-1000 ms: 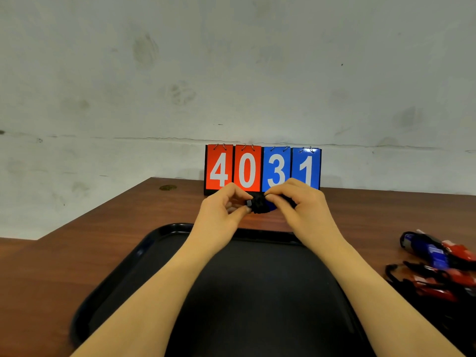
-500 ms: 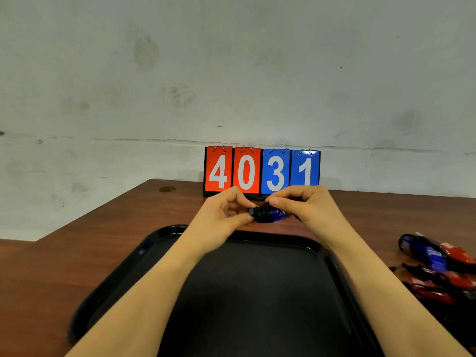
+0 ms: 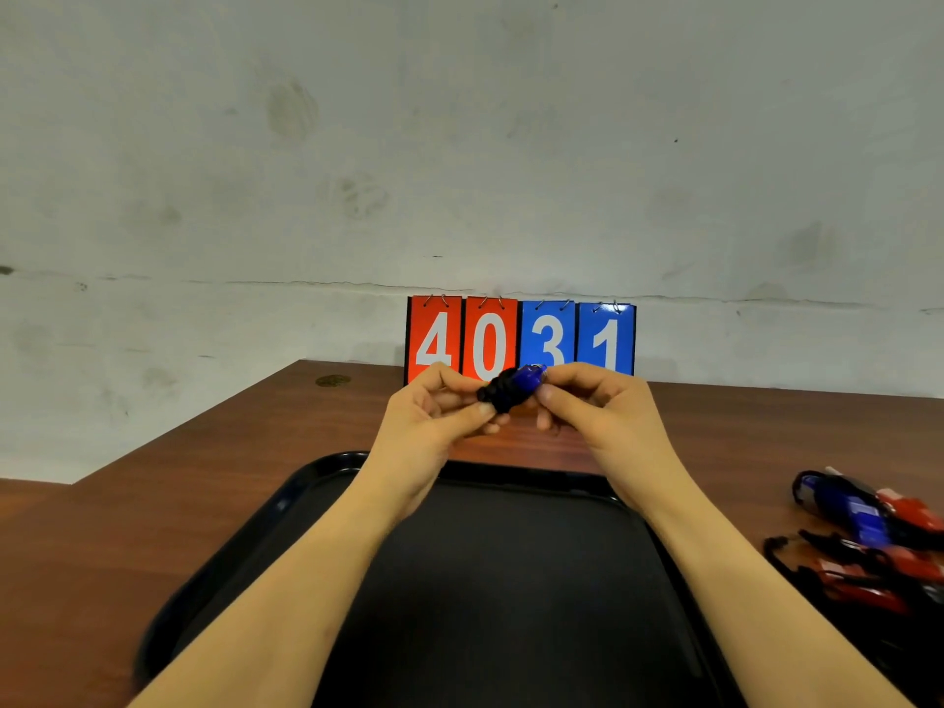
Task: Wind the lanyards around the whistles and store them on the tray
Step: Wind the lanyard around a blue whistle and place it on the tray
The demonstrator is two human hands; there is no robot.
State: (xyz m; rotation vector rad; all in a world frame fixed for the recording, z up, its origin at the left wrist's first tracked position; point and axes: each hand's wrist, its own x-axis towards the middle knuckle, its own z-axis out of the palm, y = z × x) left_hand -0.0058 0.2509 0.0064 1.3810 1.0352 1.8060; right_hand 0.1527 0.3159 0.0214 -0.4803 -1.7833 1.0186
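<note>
A blue whistle [image 3: 517, 387] with its black lanyard wound around it is held between both hands above the far edge of the black tray [image 3: 286, 508]. My left hand [image 3: 434, 416] pinches its lanyard-wrapped left end between thumb and fingers. My right hand [image 3: 597, 406] pinches its blue right end. The tray surface below my forearms holds nothing that I can see. More blue and red whistles [image 3: 868, 544] with black lanyards lie in a heap on the table at the right.
A flip scoreboard [image 3: 521, 339] reading 4031 stands at the back of the brown wooden table [image 3: 230, 452], just behind my hands. A grey wall rises behind it. The table's left edge runs diagonally at the left.
Both hands stay together on the wrapped whistle, which has turned slightly so that more of its blue end shows at the upper right.
</note>
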